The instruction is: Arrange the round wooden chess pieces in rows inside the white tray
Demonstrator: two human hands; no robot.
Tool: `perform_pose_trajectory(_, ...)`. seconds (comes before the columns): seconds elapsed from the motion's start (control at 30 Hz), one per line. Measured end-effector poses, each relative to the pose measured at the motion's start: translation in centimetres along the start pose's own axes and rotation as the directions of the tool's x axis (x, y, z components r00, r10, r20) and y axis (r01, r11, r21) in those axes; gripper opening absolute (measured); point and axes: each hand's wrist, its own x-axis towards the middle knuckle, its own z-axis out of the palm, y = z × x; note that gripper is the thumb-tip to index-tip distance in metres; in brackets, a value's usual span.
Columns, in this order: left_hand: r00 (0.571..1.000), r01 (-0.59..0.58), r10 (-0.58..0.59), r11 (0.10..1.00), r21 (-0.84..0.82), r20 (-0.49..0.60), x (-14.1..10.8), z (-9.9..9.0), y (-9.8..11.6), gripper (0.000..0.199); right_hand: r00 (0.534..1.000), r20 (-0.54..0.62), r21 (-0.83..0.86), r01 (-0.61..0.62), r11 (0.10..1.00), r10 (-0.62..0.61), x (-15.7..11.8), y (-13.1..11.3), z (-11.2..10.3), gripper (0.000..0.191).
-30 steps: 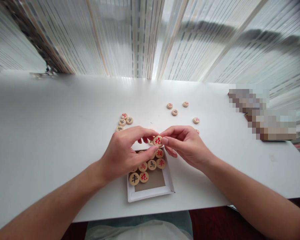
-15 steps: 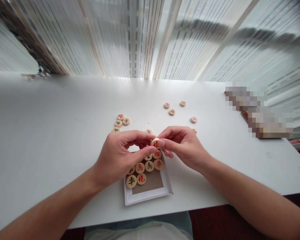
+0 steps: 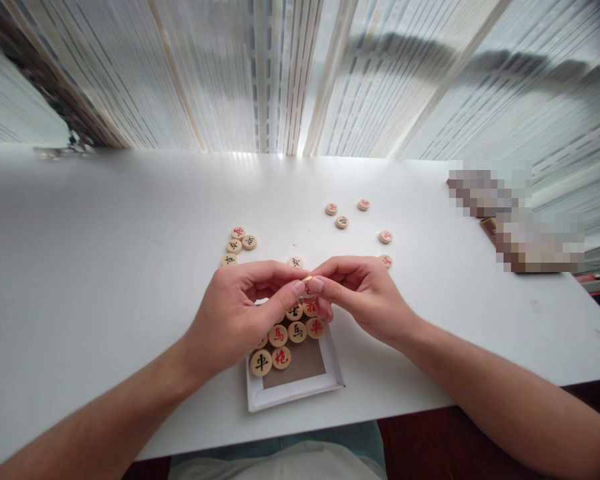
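Between my two hands, above the far end of an open white box [image 3: 300, 399], is a round xiangqi piece [image 3: 309, 288] with a red character, partly covered by my thumbs. My left hand [image 3: 250, 300] pinches it from the left with thumb and fingers. From the other side my right hand [image 3: 357, 293] grips the same piece, its thumb on the face. Rows of pieces lie face up in the box, among them a black-marked piece [image 3: 261, 363] and a red-marked piece [image 3: 281, 358]. My left hand hides some of the far rows.
Loose xiangqi pieces lie on the white table [image 3: 105, 280]: a small cluster [image 3: 235, 247] at left, one piece [image 3: 295, 262] just beyond my hands, and several to the right, such as this red one [image 3: 385, 237]. Blurred-out objects [image 3: 535, 243] sit at far right; a striped curtain [image 3: 230, 80] hangs behind.
My left thumb has moved up onto the held piece, and both thumbs now meet over it, covering more of its face. The view has shifted slightly.
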Motion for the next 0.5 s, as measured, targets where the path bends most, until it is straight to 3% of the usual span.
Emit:
perform_pose_trajectory(0.17, 0.998, 0.064, -0.065, 0.991, -0.120, -0.009, 0.20, -0.08, 0.04, 0.010, 1.000, 0.015, 0.062, -0.024, 0.998, 0.023, 0.05, 0.11, 0.18, 0.027)
perform_pose_trajectory(0.5, 0.995, 0.103, -0.104, 0.979, -0.178, 0.003, -0.07, 0.12, -0.19, 0.017, 0.997, -0.011, 0.114, -0.070, 0.991, 0.072, 0.15, 0.14, -0.05, 0.041)
